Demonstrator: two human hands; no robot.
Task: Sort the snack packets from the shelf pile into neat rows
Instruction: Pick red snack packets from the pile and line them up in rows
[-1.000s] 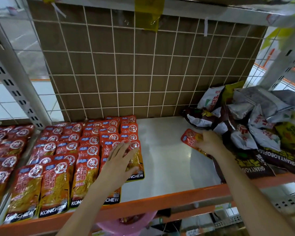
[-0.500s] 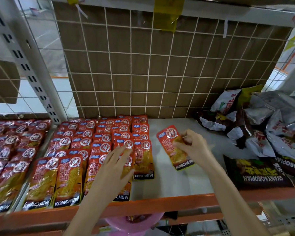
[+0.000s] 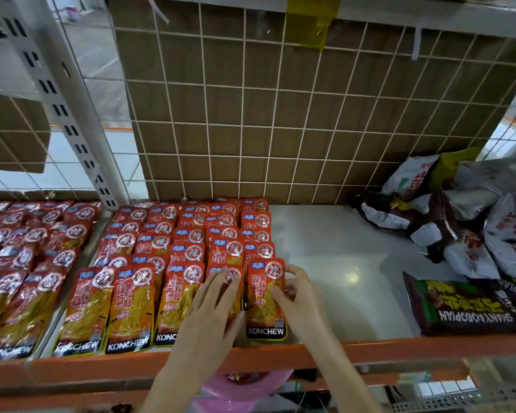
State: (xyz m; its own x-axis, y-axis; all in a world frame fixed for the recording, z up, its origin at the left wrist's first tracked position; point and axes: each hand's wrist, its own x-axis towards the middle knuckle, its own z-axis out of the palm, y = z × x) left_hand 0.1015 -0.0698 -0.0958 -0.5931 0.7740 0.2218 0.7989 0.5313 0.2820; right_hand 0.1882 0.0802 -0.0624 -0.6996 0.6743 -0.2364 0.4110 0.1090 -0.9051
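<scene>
Red and orange KONCHEW snack packets (image 3: 173,248) lie in overlapping rows on the left half of the shelf (image 3: 334,263). My right hand (image 3: 295,296) pinches the right edge of a red packet (image 3: 264,296) that lies at the front of the rightmost row. My left hand (image 3: 212,311) rests flat, fingers straight, on the packet in the neighbouring row. A jumbled pile of mixed packets (image 3: 465,222) sits at the right end of the shelf.
A dark SHANYAOBOPIAN bag (image 3: 465,308) lies at the front right. More red packets (image 3: 27,257) fill the neighbouring shelf bay on the left. A wire grid with brown cardboard (image 3: 280,114) backs the shelf, and its front edge is an orange beam (image 3: 399,350). A pink object (image 3: 245,386) shows below.
My right hand carried the red packet leftward from the pile side and set it down at the front of the rightmost row. My left hand stayed on the adjacent row.
</scene>
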